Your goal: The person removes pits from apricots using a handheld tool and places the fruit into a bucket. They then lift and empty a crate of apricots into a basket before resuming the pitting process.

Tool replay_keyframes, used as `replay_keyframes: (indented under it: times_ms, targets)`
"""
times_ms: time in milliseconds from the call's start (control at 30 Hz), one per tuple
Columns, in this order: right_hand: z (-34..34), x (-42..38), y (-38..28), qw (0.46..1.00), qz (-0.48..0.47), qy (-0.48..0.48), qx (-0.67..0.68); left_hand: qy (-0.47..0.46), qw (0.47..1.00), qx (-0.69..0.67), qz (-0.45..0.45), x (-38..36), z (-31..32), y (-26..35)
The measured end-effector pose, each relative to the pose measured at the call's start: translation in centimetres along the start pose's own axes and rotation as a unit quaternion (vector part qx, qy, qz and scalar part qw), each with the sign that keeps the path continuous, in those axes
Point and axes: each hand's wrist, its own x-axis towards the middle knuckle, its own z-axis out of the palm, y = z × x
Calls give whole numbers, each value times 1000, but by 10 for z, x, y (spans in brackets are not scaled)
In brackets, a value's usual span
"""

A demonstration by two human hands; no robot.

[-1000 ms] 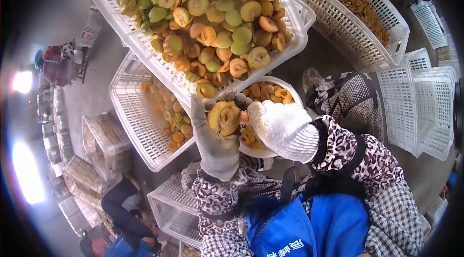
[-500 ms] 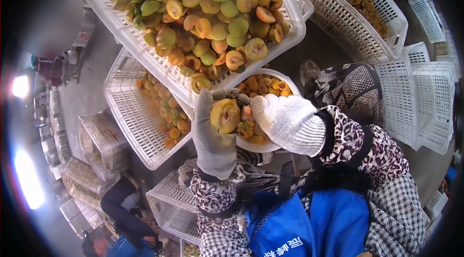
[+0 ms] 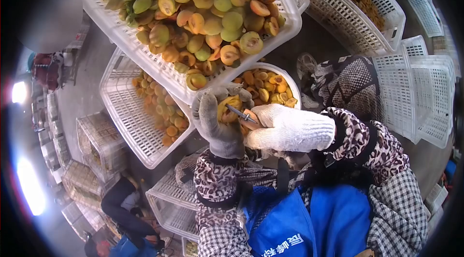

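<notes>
My left hand (image 3: 216,129), in a grey-white glove, cups a yellow-green halved stone fruit (image 3: 225,111). My right hand (image 3: 295,127), in a white knitted glove, is closed round the light brown handle of a small metal-tipped tool (image 3: 237,111). Its thin metal end lies against the cut face of the fruit. Both hands are over the near side of a white tub (image 3: 296,88) holding orange fruit pieces (image 3: 266,84). Just beyond my left hand, a white crate (image 3: 153,74) is heaped with green and orange halved fruit (image 3: 212,20).
Below the heaped crate, another white crate (image 3: 126,121) holds small orange fruit. A crate (image 3: 345,27) of shrivelled brown-orange pieces stands at upper right, with stacked white crates (image 3: 432,100) below it. A patterned trouser leg (image 3: 345,83) is beside the tub. Another person (image 3: 130,204) sits at lower left.
The fruit has tipped in my left hand, whose fingers now curl more around it. My right hand has turned and shifted slightly down and right, exposing the tool's metal end at the fruit.
</notes>
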Motion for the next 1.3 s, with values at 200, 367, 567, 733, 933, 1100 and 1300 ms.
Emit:
replay_keyframes:
  times_ms: [200, 367, 567, 733, 933, 1100, 1300]
  targets:
    - [20, 18, 38, 910, -191, 225, -291, 90, 991, 48, -89, -10, 27, 19]
    - [13, 22, 39, 913, -192, 188, -306, 30, 994, 71, -78, -11, 18, 18]
    - [1, 18, 17, 988, -29, 35, -147, -4, 956, 291, -41, -4, 8, 12]
    - [-12, 29, 30, 966, 47, -183, 177, -186, 954, 218, 88, -6, -13, 12]
    - [5, 55, 27, 978, -121, -77, -150, 22, 993, 78, -80, -16, -26, 20]
    - [10, 48, 22, 960, -140, -62, -233, 40, 992, 110, -50, -9, -47, 38]
    - [-8, 38, 40, 824, -53, 69, -560, 361, 754, 486, 255, 52, -81, 56]
